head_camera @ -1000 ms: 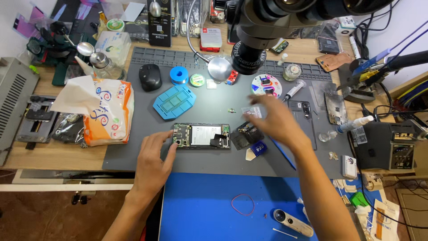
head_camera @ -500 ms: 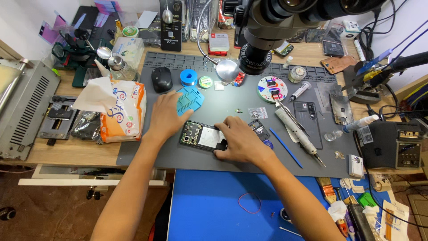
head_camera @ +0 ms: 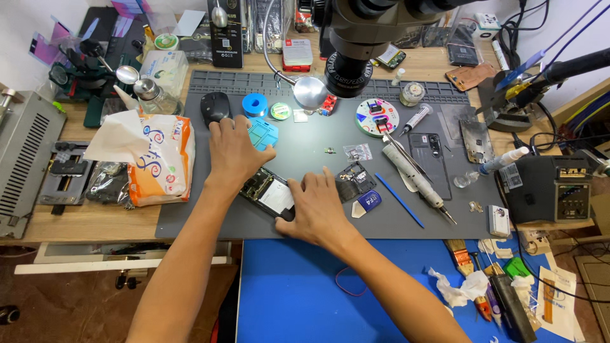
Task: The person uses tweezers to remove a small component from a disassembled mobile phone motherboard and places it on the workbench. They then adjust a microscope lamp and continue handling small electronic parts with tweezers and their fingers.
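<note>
The opened smartphone [head_camera: 268, 192] lies on the grey work mat [head_camera: 305, 136], between both hands. The left hand [head_camera: 236, 150] rests flat by its top end; the right hand [head_camera: 318, 206] presses its lower end, neither clenched. It looks light, stiff and fragile; best held by its edges.

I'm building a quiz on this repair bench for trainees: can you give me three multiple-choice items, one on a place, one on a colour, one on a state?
1. Where does the black computer mouse lie?
A. top left of the grey work mat
B. on the blue mat
C. under the microscope

2. What colour is the thin plastic pry stick?
A. red
B. blue
C. white

3. In what state is the opened black phone?
A. lifted off the mat
B. closed up
C. flat on the mat under both hands

Answers:
1 A, it sits by the mat's upper left corner.
2 B, it is plainly blue.
3 C, the left hand and right hand press on it.
</note>
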